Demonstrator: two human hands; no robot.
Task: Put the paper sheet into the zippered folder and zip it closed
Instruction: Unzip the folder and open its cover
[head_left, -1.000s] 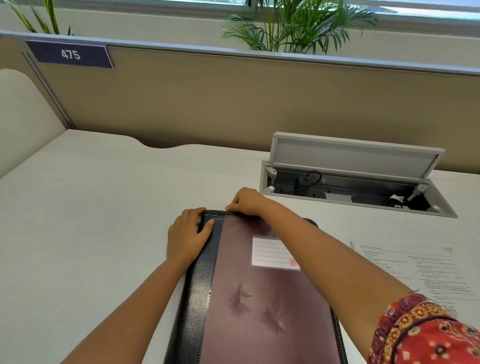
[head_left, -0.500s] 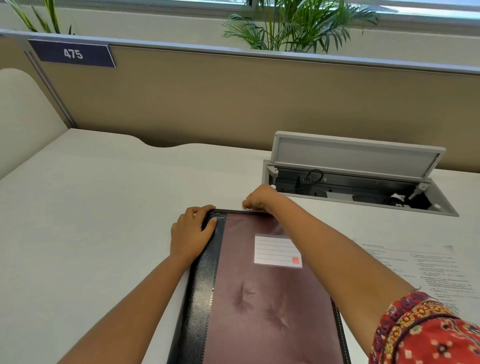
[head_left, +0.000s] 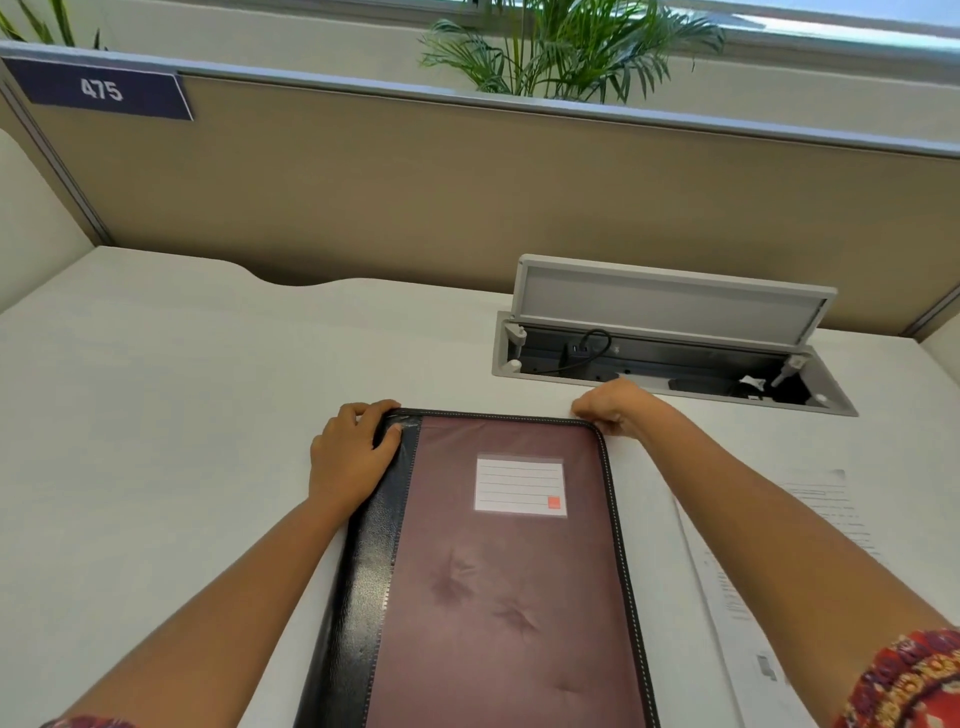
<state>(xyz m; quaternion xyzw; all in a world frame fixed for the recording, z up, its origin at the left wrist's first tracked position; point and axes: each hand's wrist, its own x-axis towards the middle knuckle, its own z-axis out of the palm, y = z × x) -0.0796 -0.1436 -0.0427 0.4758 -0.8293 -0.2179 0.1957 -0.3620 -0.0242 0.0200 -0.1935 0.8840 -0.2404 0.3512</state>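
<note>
From the head camera, looking down over the desk: the zippered folder (head_left: 498, 571) lies flat on the white desk (head_left: 156, 415), closed, with its maroon cover up, a black spine strip along its left side and a white label pocket (head_left: 520, 486) near the top. The left hand (head_left: 353, 457) rests on the folder's far left corner, fingers curled over the top edge and thumb laid across the black strip, gripping that corner. The right hand (head_left: 610, 408) sits at the far right corner, fingers bunched tight at the zip edge; it looks to be pinching something small there, though the zip pull itself is hidden under the fingers. The paper sheet (head_left: 753, 597) lies on the desk just to the right of the folder, printed side up, partly covered by the right forearm. Beyond the right hand, a cable box (head_left: 670, 371) set into the desk stands with its grey lid (head_left: 670, 306) propped up and a black cable inside. A tan partition (head_left: 467, 197) backs the desk, carrying a blue sign (head_left: 101, 89) reading 475, with a palm plant (head_left: 566, 47) behind it.
</note>
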